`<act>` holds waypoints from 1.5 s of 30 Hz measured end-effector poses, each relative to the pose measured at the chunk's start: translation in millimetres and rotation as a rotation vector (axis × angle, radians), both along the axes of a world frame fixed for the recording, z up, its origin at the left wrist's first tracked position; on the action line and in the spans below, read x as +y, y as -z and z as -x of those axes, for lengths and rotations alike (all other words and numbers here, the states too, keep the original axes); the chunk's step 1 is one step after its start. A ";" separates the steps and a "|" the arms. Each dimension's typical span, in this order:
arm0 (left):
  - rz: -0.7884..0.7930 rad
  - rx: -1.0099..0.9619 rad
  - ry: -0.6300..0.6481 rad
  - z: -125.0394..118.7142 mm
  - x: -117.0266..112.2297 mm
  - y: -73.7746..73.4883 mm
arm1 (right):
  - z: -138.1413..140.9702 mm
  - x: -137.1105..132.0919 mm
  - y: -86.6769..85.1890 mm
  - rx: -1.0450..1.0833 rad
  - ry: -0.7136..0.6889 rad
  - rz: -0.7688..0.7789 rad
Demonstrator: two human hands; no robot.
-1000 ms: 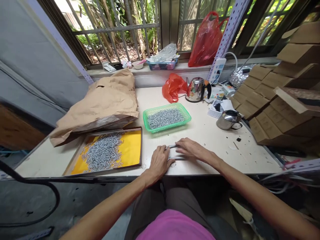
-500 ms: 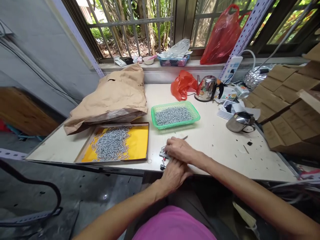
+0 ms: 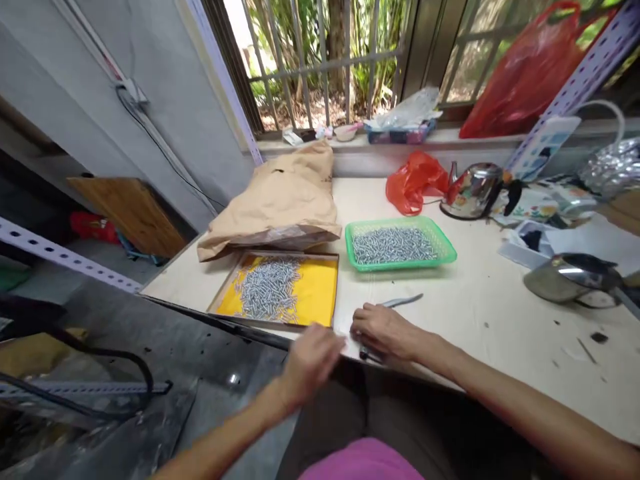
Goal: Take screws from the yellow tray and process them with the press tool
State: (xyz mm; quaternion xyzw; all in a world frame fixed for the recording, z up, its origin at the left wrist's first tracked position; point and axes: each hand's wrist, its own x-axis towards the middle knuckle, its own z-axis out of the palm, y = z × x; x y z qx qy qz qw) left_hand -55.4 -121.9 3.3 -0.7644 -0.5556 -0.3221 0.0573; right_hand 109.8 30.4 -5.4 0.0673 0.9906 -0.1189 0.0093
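Note:
My left hand (image 3: 311, 360) hangs at the table's front edge, by the near right corner of a shallow tray (image 3: 336, 293). Motion smears its curled fingers, so whether they hold anything is unclear. My right hand (image 3: 383, 328) rests on the table with its fingers curled down over a small metal device, mostly hidden beneath it. A dark piece of that device (image 3: 369, 355) shows below the palm. Just beyond the knuckles lies a slim grey metal tool (image 3: 403, 301). Small silver screw-like parts (image 3: 270, 288) are heaped on the tray's yellow lining.
A green plastic basket (image 3: 350, 257) with more silver parts stands behind my right hand. A large brown paper bag (image 3: 280, 200) lies behind the tray. Farther right are a red plastic bag (image 3: 415, 183), a kettle (image 3: 473, 190) and a metal pot (image 3: 570, 277).
My left hand has come away from the right hand and moved left toward the tray. My right hand stays over the metal device. The view has swung left.

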 end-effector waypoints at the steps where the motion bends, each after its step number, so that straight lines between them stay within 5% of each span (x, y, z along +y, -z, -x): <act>1: 0.019 -0.012 -0.087 13.6 4.9 -3.5 | -4.3 0.6 -1.9 0.004 0.020 0.012; 4: 0.045 -0.053 -0.227 41.1 18.4 -4.6 | -17.3 2.8 -0.6 0.048 0.073 0.058; 12: 0.137 -0.038 -0.267 53.3 30.6 1.6 | -30.4 -1.6 2.7 0.030 0.163 -0.026; 19: 0.239 0.115 -0.556 94.1 54.1 -8.0 | -13.7 -8.3 -0.2 0.011 -0.081 -0.093; 25: 0.358 0.273 -0.593 114.3 77.7 -9.0 | 2.1 -6.2 20.9 0.153 -0.033 -0.092; 29: 0.396 0.340 -0.575 119.5 100.4 -3.7 | 6.6 12.3 -8.5 0.503 0.160 -0.100; 34: 0.422 0.391 -0.483 117.3 135.4 -1.9 | 0.9 75.0 -50.7 0.725 0.464 -0.102; 39: 0.487 0.331 -0.520 110.5 158.9 6.1 | -20.9 104.2 -25.6 0.573 0.543 -0.127; 45: 0.518 0.292 -0.506 109.8 160.9 18.1 | -54.8 53.8 3.7 0.571 0.555 0.003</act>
